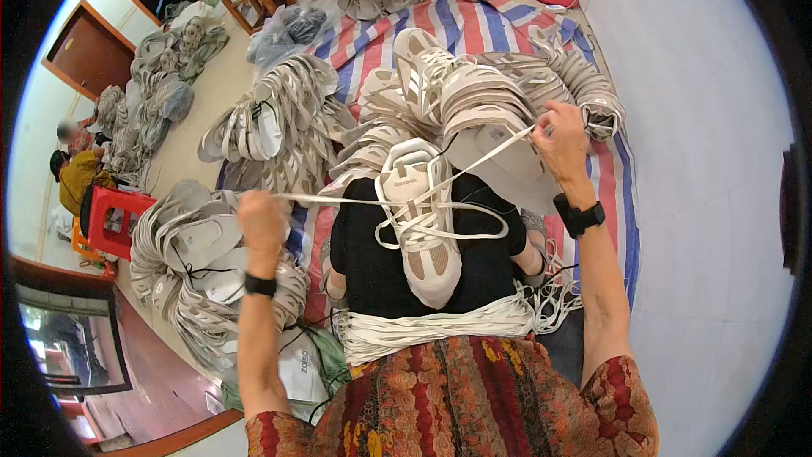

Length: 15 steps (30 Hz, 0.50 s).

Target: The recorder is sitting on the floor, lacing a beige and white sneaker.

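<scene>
A beige and white shoe upper (433,275) lies on my lap, its toe toward me. A flat white shoelace (355,200) runs through its eyelets, with a loose loop lying to the right. My left hand (263,224), a little blurred, is closed on one end and stretches it out to the left. My right hand (562,144) pinches the other end, pulled up to the far right. Both lace ends look fairly taut. Across my waist lies a thick bundle of white laces (440,328), some of them hanging down at the right.
Stacked shoe uppers (486,93) lie ahead on a striped sheet (448,17). More stacks (275,110) stand at the left, beside a red stool (114,220). A white wall (694,203) rises on the right. Another person (80,173) sits far left.
</scene>
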Available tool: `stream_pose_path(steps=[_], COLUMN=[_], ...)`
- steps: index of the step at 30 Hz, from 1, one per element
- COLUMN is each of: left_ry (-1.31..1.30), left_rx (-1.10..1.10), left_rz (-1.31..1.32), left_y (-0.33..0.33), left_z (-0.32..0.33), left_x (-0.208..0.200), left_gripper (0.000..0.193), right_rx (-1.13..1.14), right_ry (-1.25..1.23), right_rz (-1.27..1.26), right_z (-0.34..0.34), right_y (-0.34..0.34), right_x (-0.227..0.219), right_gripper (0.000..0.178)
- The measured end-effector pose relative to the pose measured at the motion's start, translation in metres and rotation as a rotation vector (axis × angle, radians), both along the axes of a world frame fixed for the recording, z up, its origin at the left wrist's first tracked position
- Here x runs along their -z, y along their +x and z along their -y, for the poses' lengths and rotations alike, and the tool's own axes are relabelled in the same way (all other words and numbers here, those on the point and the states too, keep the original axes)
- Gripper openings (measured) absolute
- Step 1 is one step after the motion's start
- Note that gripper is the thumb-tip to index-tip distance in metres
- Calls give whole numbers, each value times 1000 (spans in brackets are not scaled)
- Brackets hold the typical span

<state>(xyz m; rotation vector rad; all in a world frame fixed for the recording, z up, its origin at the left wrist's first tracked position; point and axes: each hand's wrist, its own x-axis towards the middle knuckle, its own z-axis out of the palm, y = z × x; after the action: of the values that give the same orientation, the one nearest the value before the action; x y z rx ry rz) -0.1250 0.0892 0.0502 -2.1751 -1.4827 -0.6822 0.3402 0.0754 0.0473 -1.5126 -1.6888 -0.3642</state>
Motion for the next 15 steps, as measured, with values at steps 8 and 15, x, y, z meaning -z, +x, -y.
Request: stream_pose_path(steps=[8, 15], left_ry=[-353, -581], left_rx=[200, 400], left_rz=[315, 621], left_y=[-23, 104], left_z=[37, 21], left_x=[26, 46], left_gripper=[13, 15], right_rx=[92, -421], right_ry=[319, -411], right_rz=[-44, -2], right_z=[49, 92], right_y=[-46, -113], right_x=[-17, 54], right_gripper=[17, 26])
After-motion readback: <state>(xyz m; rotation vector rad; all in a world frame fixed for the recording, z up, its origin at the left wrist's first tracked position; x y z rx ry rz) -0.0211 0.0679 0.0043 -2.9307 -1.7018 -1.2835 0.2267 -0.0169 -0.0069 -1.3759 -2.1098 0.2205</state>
